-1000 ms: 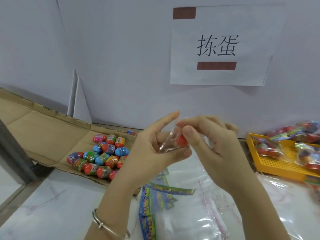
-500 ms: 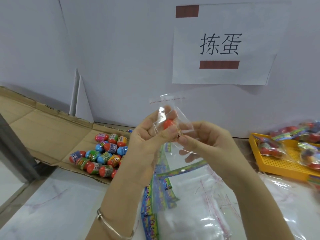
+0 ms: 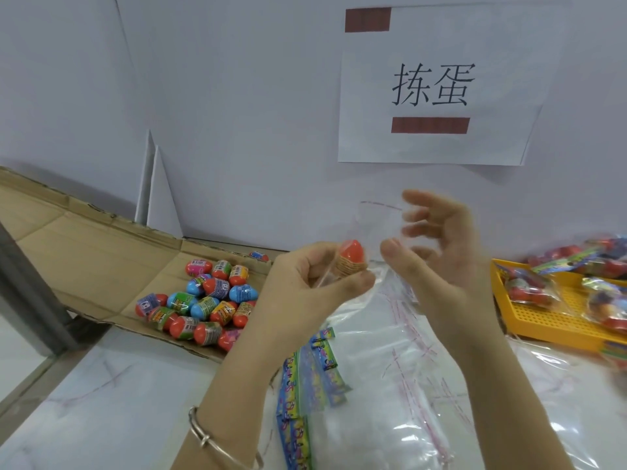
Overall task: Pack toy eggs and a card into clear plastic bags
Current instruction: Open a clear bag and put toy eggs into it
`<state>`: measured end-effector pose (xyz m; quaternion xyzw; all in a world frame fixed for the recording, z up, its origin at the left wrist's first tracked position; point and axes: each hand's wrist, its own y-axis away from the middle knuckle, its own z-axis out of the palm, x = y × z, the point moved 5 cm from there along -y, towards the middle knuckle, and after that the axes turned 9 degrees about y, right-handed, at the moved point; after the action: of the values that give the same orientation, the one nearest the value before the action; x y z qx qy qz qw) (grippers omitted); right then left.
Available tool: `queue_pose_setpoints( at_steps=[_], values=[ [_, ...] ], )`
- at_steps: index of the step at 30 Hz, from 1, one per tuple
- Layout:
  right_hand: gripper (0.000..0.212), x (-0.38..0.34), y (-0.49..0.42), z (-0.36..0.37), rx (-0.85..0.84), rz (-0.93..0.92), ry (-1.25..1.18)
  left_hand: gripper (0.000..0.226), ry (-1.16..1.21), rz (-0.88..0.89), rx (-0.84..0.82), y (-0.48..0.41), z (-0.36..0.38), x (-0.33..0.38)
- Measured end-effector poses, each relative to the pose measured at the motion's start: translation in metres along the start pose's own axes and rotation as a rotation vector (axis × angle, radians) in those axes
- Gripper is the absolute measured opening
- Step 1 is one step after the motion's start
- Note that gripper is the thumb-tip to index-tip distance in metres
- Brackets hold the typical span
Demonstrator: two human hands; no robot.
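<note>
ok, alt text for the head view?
The left hand pinches an orange-topped toy egg next to a clear bag near the blurred right hand. Loose eggs lie in a cardboard box at left; a yellow tray of packed bags sits right.

Two hands (image 3: pixel 305 290) (image 3: pixel 441 266), one tray (image 3: pixel 543 320), one sign (image 3: pixel 492 62)

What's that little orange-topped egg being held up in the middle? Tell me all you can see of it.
The orange-topped plastic toy egg looks glossy, with a printed yellowish band wrapped round its middle; its lower end is hidden. It stands upright, tip up, pinched in the left hand. It seems to sit inside clear plastic film, though blur makes that uncertain.
</note>
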<state>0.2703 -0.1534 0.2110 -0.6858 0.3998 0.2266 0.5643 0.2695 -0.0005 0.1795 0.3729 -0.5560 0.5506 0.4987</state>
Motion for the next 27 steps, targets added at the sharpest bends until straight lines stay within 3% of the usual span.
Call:
queue_pose_setpoints(
  at_steps=[3, 7, 11, 14, 17, 20, 24, 27],
  values=[
    [0.018, -0.013, 0.004, -0.009, 0.067, -0.214, 0.380, 0.029, -0.030, 0.010, -0.033, 0.001, 0.001, 0.000],
    [0.032, -0.007, 0.003, -0.009, -0.128, -0.127, 0.609, 0.029, -0.065, 0.048, -0.070, 0.003, 0.002, 0.003],
    [0.022, -0.009, 0.003, -0.011, -0.259, -0.113, 0.539, 0.035, -0.093, 0.039, -0.053, 0.002, 0.002, 0.005],
    [0.015, -0.010, 0.002, -0.011, -0.228, -0.109, 0.421, 0.049, -0.048, -0.001, -0.042, 0.002, 0.001, 0.002],
    [0.022, -0.009, 0.002, -0.010, -0.168, -0.082, 0.427, 0.033, 0.002, 0.003, -0.094, 0.003, 0.006, 0.006],
    [0.035, -0.005, 0.003, -0.010, -0.186, -0.085, 0.607, 0.027, 0.001, -0.027, -0.124, 0.003, 0.007, 0.003],
    [0.028, -0.003, 0.001, -0.015, -0.178, -0.070, 0.507, 0.043, 0.055, -0.194, -0.236, 0.004, 0.007, -0.008],
    [0.021, -0.001, -0.001, -0.013, -0.117, -0.055, 0.486, 0.033, -0.008, -0.248, -0.320, 0.006, 0.011, -0.013]
  ],
)
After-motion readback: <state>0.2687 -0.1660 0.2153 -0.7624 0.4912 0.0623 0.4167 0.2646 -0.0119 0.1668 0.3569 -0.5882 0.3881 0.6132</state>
